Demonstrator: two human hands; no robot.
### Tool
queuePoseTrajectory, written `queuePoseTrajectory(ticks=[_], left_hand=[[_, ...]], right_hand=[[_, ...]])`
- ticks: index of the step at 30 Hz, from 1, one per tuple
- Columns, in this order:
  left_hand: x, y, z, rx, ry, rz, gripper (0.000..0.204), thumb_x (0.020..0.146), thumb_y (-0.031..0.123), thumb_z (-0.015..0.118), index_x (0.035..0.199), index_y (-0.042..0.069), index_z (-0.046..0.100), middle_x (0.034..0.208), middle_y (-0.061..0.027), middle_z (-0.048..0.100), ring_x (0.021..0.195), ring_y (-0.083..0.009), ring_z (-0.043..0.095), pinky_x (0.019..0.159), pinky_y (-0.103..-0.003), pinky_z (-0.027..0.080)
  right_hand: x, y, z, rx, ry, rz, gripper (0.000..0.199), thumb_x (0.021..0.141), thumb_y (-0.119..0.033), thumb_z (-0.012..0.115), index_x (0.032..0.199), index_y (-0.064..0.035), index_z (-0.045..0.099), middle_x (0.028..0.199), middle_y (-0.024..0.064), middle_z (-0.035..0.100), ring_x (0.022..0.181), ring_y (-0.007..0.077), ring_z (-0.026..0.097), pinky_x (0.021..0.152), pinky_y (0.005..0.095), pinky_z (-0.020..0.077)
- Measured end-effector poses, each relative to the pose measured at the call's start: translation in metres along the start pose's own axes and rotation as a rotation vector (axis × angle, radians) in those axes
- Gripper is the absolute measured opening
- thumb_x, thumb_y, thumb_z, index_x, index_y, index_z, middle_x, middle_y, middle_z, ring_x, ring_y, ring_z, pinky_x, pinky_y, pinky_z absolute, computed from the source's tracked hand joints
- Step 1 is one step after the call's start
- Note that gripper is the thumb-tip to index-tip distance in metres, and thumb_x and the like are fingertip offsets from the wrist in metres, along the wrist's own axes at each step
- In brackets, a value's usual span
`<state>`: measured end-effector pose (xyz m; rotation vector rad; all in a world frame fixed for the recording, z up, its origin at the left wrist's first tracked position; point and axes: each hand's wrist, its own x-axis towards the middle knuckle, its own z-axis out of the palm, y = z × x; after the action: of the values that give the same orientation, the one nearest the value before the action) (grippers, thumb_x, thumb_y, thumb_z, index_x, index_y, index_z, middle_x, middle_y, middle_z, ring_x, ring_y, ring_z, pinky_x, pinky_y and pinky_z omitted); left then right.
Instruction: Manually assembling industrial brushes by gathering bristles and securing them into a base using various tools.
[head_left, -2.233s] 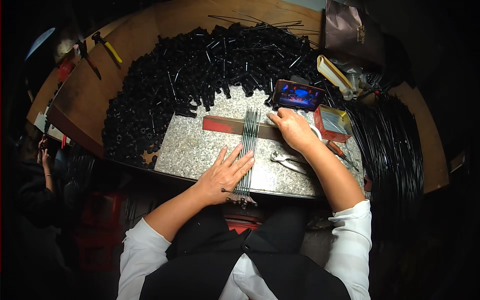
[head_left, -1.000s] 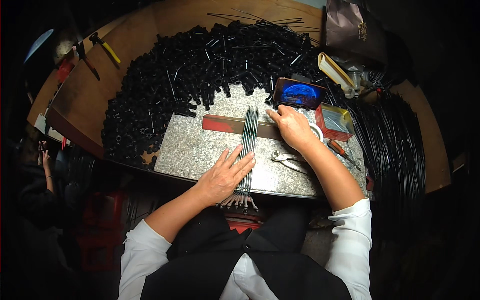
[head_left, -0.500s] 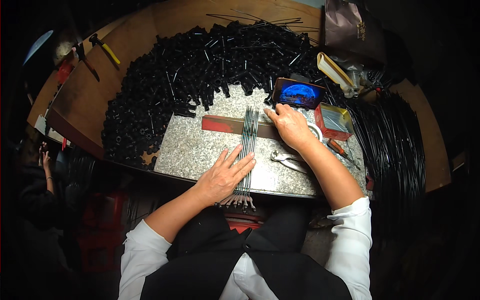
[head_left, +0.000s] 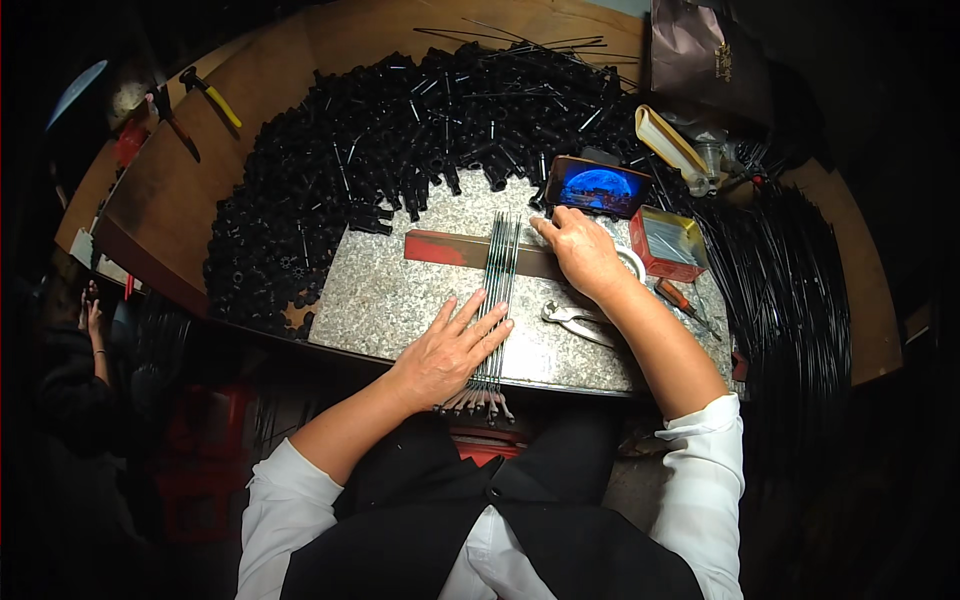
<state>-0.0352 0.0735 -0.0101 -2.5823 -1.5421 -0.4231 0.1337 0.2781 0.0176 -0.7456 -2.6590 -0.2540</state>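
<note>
Across a brown-and-red bar [head_left: 440, 248] lies a row of several thin dark metal rods [head_left: 497, 262], side by side. Their pale, knobbed lower ends stick out past the table's front edge. My left hand [head_left: 447, 345] rests on the rods with its fingers spread, palm down. Over the bar's right part is my right hand [head_left: 582, 250], its fingers curled and one jutting left toward the rods' upper ends. Whatever its fingertips may hold is hidden. Just beside that hand, a white round dish [head_left: 634, 262] is partly covered. Pliers [head_left: 575, 318] lie below the right hand.
A heap of black tubular parts [head_left: 330, 150] surrounds the speckled stone slab [head_left: 365, 300]. A phone [head_left: 598, 187] with a lit screen stands behind my right hand. A red box [head_left: 668, 245] and an orange-handled screwdriver [head_left: 680, 297] sit to the right, beside long black rods [head_left: 790, 290].
Almost nothing differs. The rods' upper ends have shifted very slightly to the right, and both hands stay nearly in place.
</note>
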Motion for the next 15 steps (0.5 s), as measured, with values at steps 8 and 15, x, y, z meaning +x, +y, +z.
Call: queuePoseTrajectory(ticks=[8, 15], left_hand=[[-0.0001, 0.0009, -0.0011, 0.019, -0.009, -0.001, 0.052, 0.084, 0.009, 0.048, 0.135, 0.002, 0.041, 0.144, -0.0151, 0.035, 0.134, -0.0386, 0.029, 0.104, -0.053, 0.032], [-0.0005, -0.0002, 0.0013, 0.017, 0.0, 0.011, 0.052, 0.085, 0.011, 0.048, 0.135, 0.001, 0.042, 0.144, -0.015, 0.035, 0.134, -0.0385, 0.03, 0.104, -0.053, 0.031]], right_hand=[[0.0021, -0.0016, -0.0028, 0.011, 0.012, -0.026, 0.03, 0.079, -0.008, 0.053, 0.107, -0.0081, 0.063, 0.086, 0.0113, 0.054, 0.085, 0.027, 0.058, 0.069, 0.0382, 0.051], [0.0033, 0.0039, -0.0037, 0.007, 0.002, -0.033, 0.034, 0.079, -0.006, 0.051, 0.111, -0.0102, 0.062, 0.088, 0.0102, 0.052, 0.089, 0.0259, 0.055, 0.074, 0.0378, 0.0482]])
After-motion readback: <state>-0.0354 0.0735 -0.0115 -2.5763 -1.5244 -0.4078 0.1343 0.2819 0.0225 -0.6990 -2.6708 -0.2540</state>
